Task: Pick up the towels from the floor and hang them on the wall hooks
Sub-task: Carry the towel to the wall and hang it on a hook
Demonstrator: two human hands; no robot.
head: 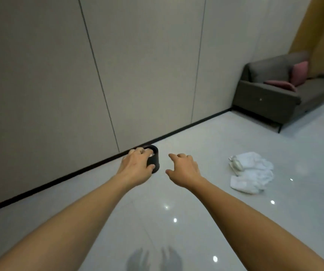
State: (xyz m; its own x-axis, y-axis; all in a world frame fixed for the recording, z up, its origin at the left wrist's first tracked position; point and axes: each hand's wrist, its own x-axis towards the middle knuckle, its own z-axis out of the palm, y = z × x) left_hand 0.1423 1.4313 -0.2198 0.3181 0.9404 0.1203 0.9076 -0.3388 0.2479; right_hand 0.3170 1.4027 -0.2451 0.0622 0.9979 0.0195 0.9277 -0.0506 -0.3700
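A crumpled pile of white towels (252, 173) lies on the glossy floor, right of centre. My right hand (183, 170) hovers to the left of the pile, well apart from it, with its fingers spread and relaxed and nothing in it. My left hand (136, 167) is stretched forward with loosely curled fingers. It overlaps a small black bin (155, 163) that stands on the floor against the wall. Whether the hand touches the bin is unclear. No wall hooks are in view.
A grey panelled wall (59, 85) with a black skirting runs along the left and back. A dark grey sofa (278, 98) with pink cushions stands in the far right corner. Pale glossy floor tiles (176, 222) stretch between me and the towels.
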